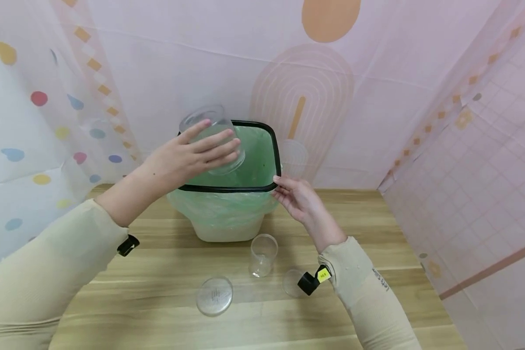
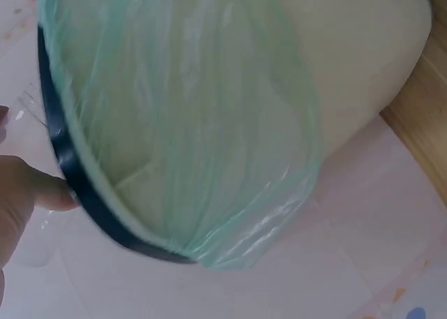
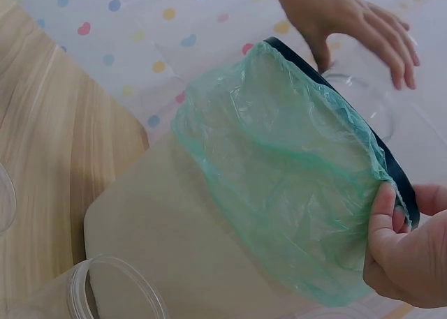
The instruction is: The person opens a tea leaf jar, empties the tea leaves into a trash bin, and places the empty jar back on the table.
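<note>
A pale trash can [image 1: 227, 228] with a black rim [image 1: 227, 188] and a green plastic liner [image 3: 293, 165] stands against the back wall. Over its left side is my left hand [image 1: 197, 153], fingers fairly straight and spread. Beneath those fingers, at the can's mouth, is a clear plastic container [image 3: 363, 102]; no firm grip on it shows. In the left wrist view the left thumb [image 2: 52, 193] lies by the rim. My right hand [image 1: 299, 197] pinches the rim and liner at the front right corner, thumb outside in the right wrist view.
In front of the can, a clear plastic jar [image 1: 264, 255] stands on the wooden table [image 1: 157, 301]. Nearer lie a clear round lid [image 1: 215, 296] and another clear disc [image 1: 292, 283], partly behind the right wrist camera. Patterned cloth hangs behind and at both sides.
</note>
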{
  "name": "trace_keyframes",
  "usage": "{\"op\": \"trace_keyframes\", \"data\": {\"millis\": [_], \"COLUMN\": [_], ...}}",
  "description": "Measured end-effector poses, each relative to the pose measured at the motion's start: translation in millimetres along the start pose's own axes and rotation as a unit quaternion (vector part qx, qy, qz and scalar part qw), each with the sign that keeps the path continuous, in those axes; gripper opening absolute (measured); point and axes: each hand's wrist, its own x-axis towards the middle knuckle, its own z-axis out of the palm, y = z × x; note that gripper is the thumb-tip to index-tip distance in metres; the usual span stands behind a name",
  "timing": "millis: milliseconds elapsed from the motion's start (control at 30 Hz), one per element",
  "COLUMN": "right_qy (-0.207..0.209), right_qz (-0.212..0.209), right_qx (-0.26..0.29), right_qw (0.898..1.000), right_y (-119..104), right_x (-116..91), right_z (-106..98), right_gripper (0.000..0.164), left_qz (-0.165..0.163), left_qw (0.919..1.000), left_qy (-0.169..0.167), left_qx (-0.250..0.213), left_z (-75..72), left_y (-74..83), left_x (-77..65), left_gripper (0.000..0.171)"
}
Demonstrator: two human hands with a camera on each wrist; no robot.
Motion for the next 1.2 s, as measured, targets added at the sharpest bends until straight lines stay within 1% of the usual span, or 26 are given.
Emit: {"op": "trace_keyframes", "data": {"millis": [100, 167, 267, 333, 433, 567, 667, 800, 967, 1133, 1200], "right_qy": [-0.002, -0.003, 0.002, 0.007, 0.003, -0.014, -0.012, 0.001, 0.002, -0.001, -0.003], "right_qz": [0.000, 0.000, 0.002, 0.000, -0.005, -0.017, -0.020, -0.012, -0.001, -0.004, -0.006], "right_qx": [0.000, 0.000, -0.002, -0.004, -0.006, -0.002, -0.005, -0.011, -0.003, 0.001, 0.002], "right_qw": [1.000, 1.000, 1.000, 1.000, 1.000, 1.000, 1.000, 1.000, 1.000, 1.000, 1.000], "right_y": [0, 0, 1, 1, 1, 2, 2, 2, 1, 1, 2], "right_x": [1, 1, 3, 3, 3, 1, 1, 2, 1, 0, 0], "right_z": [0, -1, -1, -2, -2, -5, -5, -4, -2, -1, 0], "right_gripper": [0.005, 0.006, 0.005, 0.005, 0.007, 0.009, 0.007, 0.004, 0.005, 0.004, 0.005], "left_qz": [0.011, 0.011, 0.021, 0.034, 0.056, 0.087, 0.102, 0.101, 0.076, 0.070, 0.075], "left_qw": [0.9991, 0.9985, 0.9968, 0.9961, 0.9945, 0.9910, 0.9881, 0.9871, 0.9884, 0.9890, 0.9883], "left_qy": [-0.037, -0.051, -0.074, -0.079, -0.087, -0.093, -0.098, -0.099, -0.101, -0.118, -0.125], "left_qx": [0.018, 0.019, 0.023, 0.019, 0.019, 0.043, 0.061, 0.075, 0.083, 0.054, 0.044], "left_z": [0.2, 0.5, -0.8, -1.2, -2.0, -2.5, -4.7, -9.0, -13.3, -13.4, -12.0], "left_y": [4.1, 5.8, 7.3, 8.5, 10.9, 13.9, 14.6, 12.2, 8.4, 13.6, 16.6], "left_x": [-1.5, -2.9, -2.4, -0.4, 4.1, 13.2, 20.1, 26.0, 27.0, 22.9, 21.0], "left_gripper": [0.090, 0.091, 0.090, 0.087, 0.082, 0.077, 0.077, 0.080, 0.084, 0.083, 0.082]}}
